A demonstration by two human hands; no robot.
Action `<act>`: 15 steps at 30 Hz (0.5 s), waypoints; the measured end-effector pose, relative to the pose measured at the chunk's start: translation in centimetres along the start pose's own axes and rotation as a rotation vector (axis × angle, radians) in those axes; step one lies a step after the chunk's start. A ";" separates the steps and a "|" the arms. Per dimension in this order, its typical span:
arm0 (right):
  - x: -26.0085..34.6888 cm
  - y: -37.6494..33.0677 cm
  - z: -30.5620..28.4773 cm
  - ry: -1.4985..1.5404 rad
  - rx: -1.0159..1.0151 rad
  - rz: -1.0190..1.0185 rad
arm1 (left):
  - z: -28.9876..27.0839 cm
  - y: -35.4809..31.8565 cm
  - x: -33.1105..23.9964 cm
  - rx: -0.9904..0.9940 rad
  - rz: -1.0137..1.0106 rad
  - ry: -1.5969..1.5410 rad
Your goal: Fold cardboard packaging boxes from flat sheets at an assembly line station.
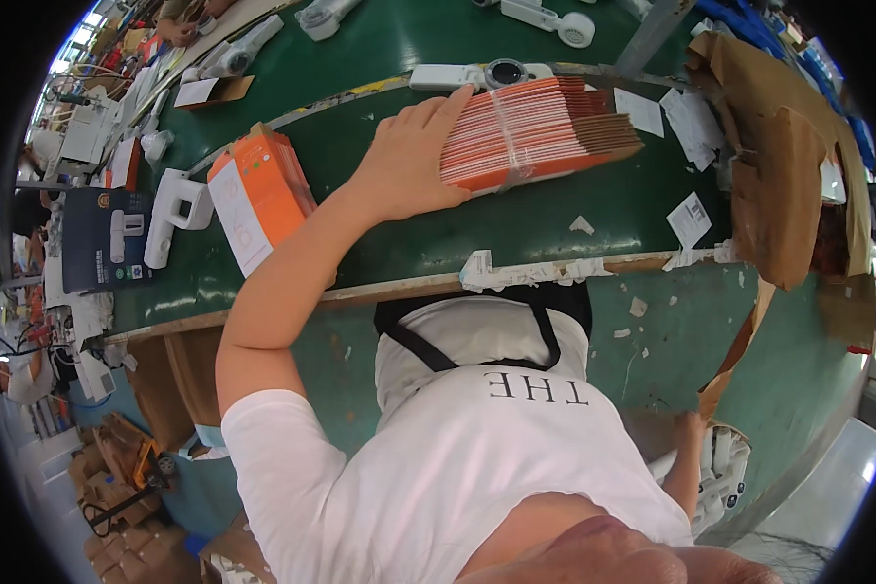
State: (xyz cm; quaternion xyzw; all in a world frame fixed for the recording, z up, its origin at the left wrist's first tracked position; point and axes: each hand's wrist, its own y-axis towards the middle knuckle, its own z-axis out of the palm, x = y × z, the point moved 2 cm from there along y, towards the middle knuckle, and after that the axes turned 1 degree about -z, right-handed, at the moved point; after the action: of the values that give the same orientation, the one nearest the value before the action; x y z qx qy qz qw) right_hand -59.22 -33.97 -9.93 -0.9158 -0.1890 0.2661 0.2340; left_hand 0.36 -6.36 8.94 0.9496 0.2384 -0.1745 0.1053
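Note:
My left hand [411, 161] rests on the left end of a bundle of flat orange-and-white cartons [516, 131]. Its fingers stretch over the top edge, the thumb spreads along the near side, and a clear band wraps the bundle's middle. Below the table edge, at the lower right, my right hand [689, 428] is closed at the lower end of a strip of brown paper [735, 355]; its fingers show small. Left of my left forearm lies another stack of orange cartons [263, 190]. A white handheld device [482, 75] lies just beyond the bundle.
A white device [177, 216] and a dark blue box [107, 238] lie on the left. Crumpled brown wrapping paper [774, 175] stands at the right table end. A metal post [654, 37] rises at the back. Below right, a container holds white parts [725, 467].

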 end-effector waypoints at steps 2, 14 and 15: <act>1.1 -2.8 -4.4 0.150 -0.148 -0.134 | -0.5 -0.6 0.2 0.023 0.020 -0.052; 33.6 -10.0 -35.7 0.717 -1.265 -1.347 | 0.6 0.6 -0.4 0.084 0.157 -0.045; 34.2 -9.3 -35.4 0.676 -1.253 -1.477 | 0.7 0.9 -0.2 0.076 0.155 -0.047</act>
State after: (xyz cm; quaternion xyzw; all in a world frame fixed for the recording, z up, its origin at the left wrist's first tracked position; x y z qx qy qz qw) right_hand -13.93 -21.82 7.90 -0.5557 -0.7347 -0.3630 -0.1400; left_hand 0.46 -7.44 8.50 0.9641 0.1547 -0.1969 0.0880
